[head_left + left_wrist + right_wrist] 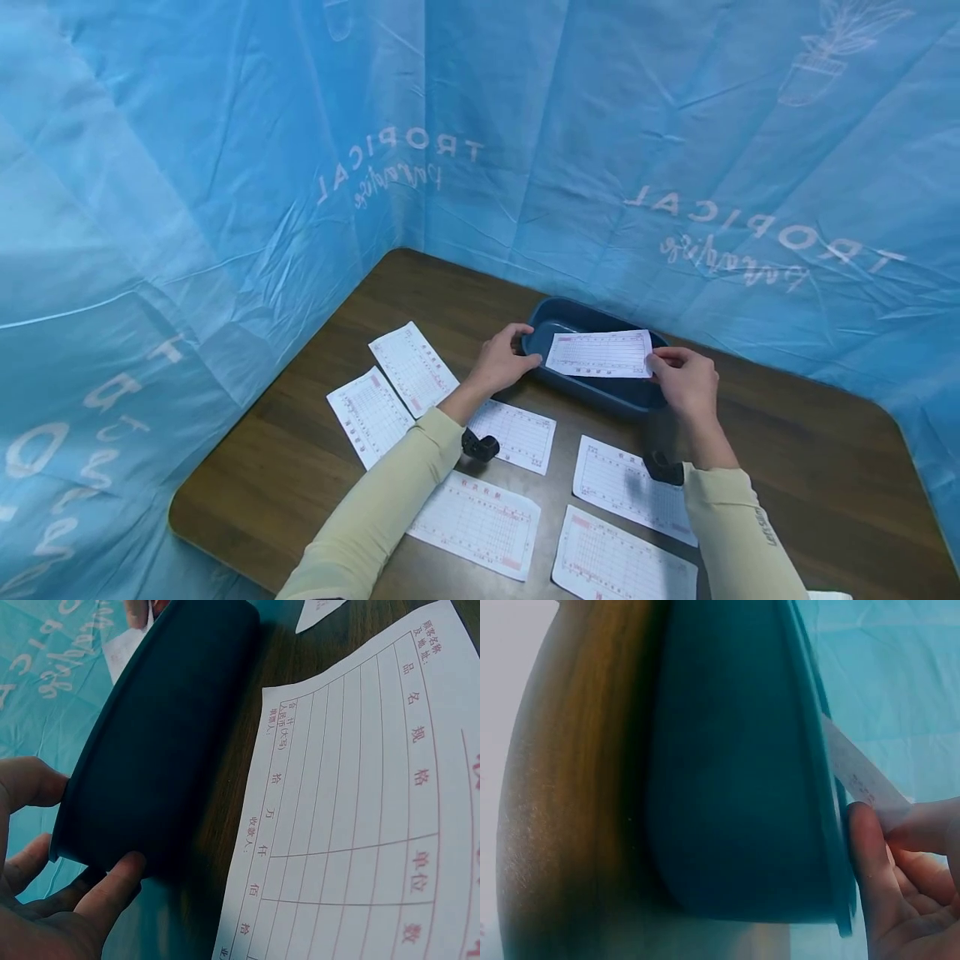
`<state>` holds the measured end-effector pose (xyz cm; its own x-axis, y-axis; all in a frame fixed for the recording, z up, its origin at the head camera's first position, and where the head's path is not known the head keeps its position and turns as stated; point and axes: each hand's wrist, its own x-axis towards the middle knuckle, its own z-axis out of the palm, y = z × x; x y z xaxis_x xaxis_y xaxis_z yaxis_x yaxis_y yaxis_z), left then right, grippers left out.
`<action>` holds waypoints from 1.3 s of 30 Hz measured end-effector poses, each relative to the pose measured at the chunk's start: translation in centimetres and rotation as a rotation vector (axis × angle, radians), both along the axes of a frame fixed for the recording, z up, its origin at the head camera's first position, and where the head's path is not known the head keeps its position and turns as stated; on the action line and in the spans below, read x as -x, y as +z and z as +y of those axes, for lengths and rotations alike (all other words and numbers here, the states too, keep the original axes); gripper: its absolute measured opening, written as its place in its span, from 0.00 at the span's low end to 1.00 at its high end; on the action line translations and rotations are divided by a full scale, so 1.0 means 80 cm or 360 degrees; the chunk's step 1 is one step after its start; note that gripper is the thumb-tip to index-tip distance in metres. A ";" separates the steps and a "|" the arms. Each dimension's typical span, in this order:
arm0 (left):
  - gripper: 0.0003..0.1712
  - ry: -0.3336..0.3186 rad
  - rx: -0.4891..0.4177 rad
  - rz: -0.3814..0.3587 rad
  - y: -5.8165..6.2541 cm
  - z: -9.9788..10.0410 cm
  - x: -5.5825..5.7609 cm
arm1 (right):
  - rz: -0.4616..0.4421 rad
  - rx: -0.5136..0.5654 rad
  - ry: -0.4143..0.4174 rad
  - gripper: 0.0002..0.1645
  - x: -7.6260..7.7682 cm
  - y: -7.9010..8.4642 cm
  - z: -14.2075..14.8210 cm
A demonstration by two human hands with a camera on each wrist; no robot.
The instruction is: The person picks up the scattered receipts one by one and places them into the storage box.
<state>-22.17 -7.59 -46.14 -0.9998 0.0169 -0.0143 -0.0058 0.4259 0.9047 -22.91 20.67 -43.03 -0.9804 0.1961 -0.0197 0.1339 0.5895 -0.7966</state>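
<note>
As right hand [686, 382] pinches its edge, slip [597, 354] extends leftward over bin [626, 396]

Table [795, 442]: is standing before the far curtain [600, 192] and right of the left curtain [187, 208].
Tub [588, 394]: is resting on the table's far side.
Held receipt [596, 353]: is extending over the tub's opening; the right hand [684, 383] is pinching its right end.
Left hand [501, 364]: is gripping the tub's left end.
Far-left receipt [411, 367], near-left receipt [367, 414]: are lying side by side, left of the tub.
Far-middle receipt [525, 435]: is lying nearer than the tub; near-middle receipt [480, 523], nearer again.
Far-right receipt [622, 483]: is lying right of these, the near-right receipt [624, 554] on its near side.
</note>
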 end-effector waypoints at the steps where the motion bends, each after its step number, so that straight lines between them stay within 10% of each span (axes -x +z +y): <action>1: 0.29 0.0002 0.0004 -0.0001 0.000 0.001 0.000 | 0.0009 -0.0026 0.0006 0.23 0.000 -0.001 -0.001; 39: 0.29 -0.0042 -0.0046 0.0035 -0.002 0.001 0.002 | 0.0120 -0.0317 0.0220 0.36 -0.060 0.034 0.041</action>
<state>-22.34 -7.51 -46.31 -0.9990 0.0435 0.0088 0.0255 0.3992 0.9165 -18.12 23.92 -40.33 -0.9954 0.0524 0.0800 -0.0144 0.7445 -0.6675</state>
